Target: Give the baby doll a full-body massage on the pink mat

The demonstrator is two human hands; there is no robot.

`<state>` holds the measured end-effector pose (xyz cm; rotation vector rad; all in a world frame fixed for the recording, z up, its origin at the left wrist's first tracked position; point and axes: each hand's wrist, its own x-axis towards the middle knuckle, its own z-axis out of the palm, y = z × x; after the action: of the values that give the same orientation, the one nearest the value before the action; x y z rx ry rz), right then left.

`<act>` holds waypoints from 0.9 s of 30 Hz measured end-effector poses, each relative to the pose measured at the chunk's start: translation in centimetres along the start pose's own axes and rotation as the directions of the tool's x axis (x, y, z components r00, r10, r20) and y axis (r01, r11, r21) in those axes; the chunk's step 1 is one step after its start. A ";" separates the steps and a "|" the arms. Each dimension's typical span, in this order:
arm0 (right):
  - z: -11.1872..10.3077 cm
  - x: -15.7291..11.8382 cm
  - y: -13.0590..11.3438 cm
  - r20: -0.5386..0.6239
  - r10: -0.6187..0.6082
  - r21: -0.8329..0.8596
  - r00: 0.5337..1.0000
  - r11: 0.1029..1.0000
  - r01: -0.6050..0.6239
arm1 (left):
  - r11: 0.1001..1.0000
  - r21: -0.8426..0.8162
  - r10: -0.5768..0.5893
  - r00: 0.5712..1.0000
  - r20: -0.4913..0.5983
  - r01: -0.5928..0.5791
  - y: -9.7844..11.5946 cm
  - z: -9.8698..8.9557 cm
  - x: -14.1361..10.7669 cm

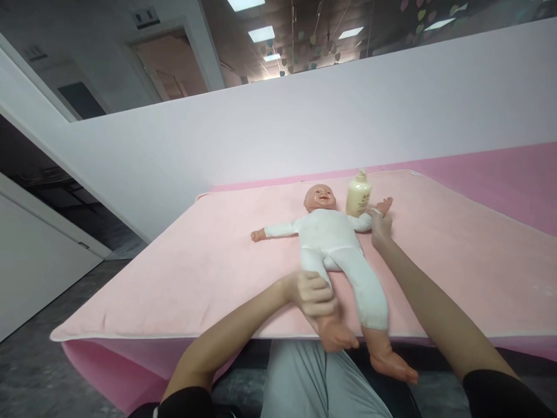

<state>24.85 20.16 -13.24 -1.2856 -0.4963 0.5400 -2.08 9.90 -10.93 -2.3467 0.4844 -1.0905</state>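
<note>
A baby doll [329,232] with a white cloth body lies on its back on the pink-covered table, its head toward the wall and its feet over the near edge. My left hand [312,295] is closed around the doll's lower leg, just above the foot on the left side of the view. At the doll's arm on the right, my right hand [381,226] is closed around the forearm near the wrist. A cream-coloured pump bottle [359,194] stands upright beside the doll's head, just behind that arm.
A light pink mat [174,278] covers the table, with brighter pink cloth [513,180] beneath it. A low white partition [282,128] rises behind the table. A white door panel [43,267] is at the far left. My legs [304,377] are under the near edge.
</note>
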 end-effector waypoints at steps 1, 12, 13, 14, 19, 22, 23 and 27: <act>-0.1 0.3 0.1 0.003 0.020 0.035 1.000 0.999 -0.020 | 0.997 -0.025 0.075 0.996 0.038 -0.074 0.4 0.3 0.2; 0.1 0.6 0.7 -0.021 -0.196 -0.032 0.980 0.980 0.195 | 0.977 0.127 -0.167 0.985 -0.037 0.170 -0.9 -0.6 -1.0; 0.2 0.1 0.3 -0.011 -0.242 -0.050 0.970 0.969 0.241 | 0.969 0.118 -0.214 0.976 -0.037 0.217 -1.2 -0.7 -1.3; 0.3 -0.5 -0.2 0.000 -0.278 -0.072 0.961 0.958 0.277 | 0.958 0.107 -0.262 0.964 -0.039 0.264 -1.6 -0.7 -1.6; 0.6 -3.6 -2.1 0.200 -0.389 -0.234 0.899 0.872 0.429 | 0.876 0.097 -0.457 0.878 -0.141 0.472 -3.3 0.3 -3.1; 0.9 -4.8 -2.4 0.570 -0.517 -0.224 0.638 0.649 0.727 | 0.823 0.053 -0.556 0.821 -0.129 0.565 -4.1 0.9 -3.8; 1.0 -5.0 -2.3 0.664 -0.519 -0.205 0.538 0.566 0.798 | 0.794 0.037 -0.601 0.792 -0.104 0.607 -4.3 0.9 -3.9; 1.0 -5.4 -2.4 0.743 -0.478 -0.187 0.468 0.523 0.831 | 0.688 -0.009 -0.726 0.686 -0.048 0.726 -4.9 0.9 -4.1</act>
<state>20.31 17.08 -10.89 -1.2477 -1.7803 0.0684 -3.38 16.20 -11.09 -2.5577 -0.5217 -1.4684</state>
